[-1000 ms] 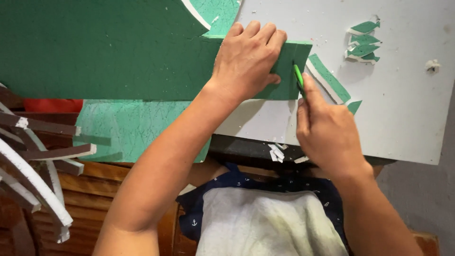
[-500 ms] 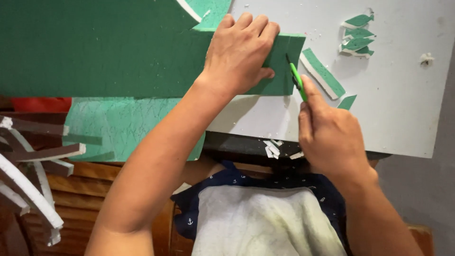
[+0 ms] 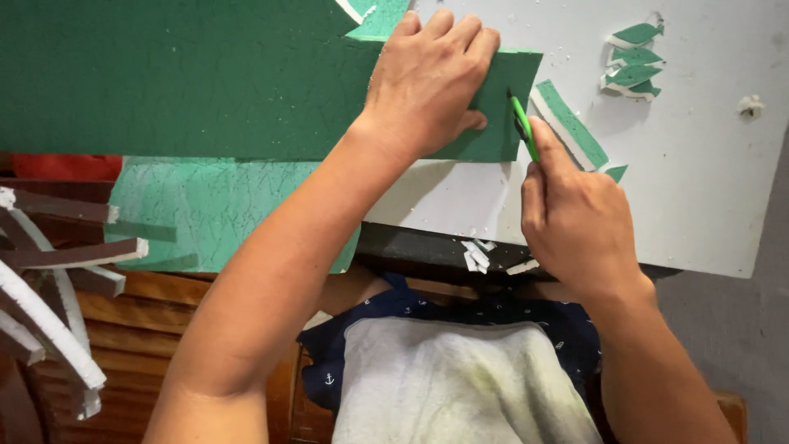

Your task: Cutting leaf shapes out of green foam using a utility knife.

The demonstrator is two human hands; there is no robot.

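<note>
My left hand (image 3: 431,78) presses flat on the right end of a long dark green foam sheet (image 3: 181,78) that lies across a white board (image 3: 699,164). My right hand (image 3: 575,218) grips a small green-handled cutter (image 3: 523,127), its blade at the sheet's right end, close to my left thumb. A cut green strip with a white edge (image 3: 571,125) lies just right of the blade.
Several small green offcuts (image 3: 633,62) lie at the board's far right, with a white crumb (image 3: 749,104) beyond. A lighter green sheet (image 3: 214,214) sticks out under the dark one. Dark foam strips with white edges (image 3: 49,279) pile at the left. White scraps (image 3: 477,255) sit at the board's near edge.
The view has shifted slightly. My right hand has drawn the cutter a little toward me along the sheet's right end. My left hand stays pressed on the sheet.
</note>
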